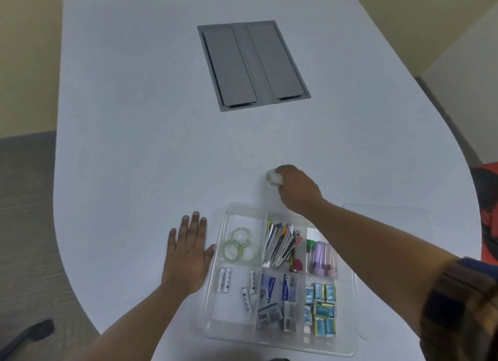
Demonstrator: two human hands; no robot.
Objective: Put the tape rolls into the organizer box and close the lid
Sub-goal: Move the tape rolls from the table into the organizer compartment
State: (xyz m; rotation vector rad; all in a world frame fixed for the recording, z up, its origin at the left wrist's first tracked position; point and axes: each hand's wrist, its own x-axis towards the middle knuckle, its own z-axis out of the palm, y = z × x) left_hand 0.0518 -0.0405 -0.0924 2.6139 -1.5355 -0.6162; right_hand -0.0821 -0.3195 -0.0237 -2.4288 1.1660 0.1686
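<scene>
White table point(151, 96), curved edge, cream walls behind, grey floor on the left. Grey flush cable hatch point(253, 64) with two flaps set into the tabletop at the far side.

Clear organizer box point(215, 301) sits at the near edge, open. Its clear lid point(404, 212) lies flat on the table just right of the box, partly behind the right forearm.

Box contents by compartment:
- far left: three clear tape rolls point(240, 244), lying flat and overlapping
- near left: AA batteries point(237, 282), loose
- far middle: staplers point(280, 243), piled at an angle
- far right: pale purple and pink containers point(323, 257), plus something with a green cap
- near middle: small staple packs point(277, 298)
- near right: blue and yellow small boxes point(322, 306)

Right hand point(297, 189) is out past the far edge of the box, fingers curled down and closed around one more tape roll point(273, 177). The roll pokes out on the hand's left side; whether it is on the table or just lifted, can't tell.

Left hand point(187, 255) is flat on the table, palm down, fingers spread and straight, holding nothing. Thumb is right at the left wall of the box, touching or nearly so.

A patterned dark sleeve point(458, 306) shows on the right arm at the frame edge.
</scene>
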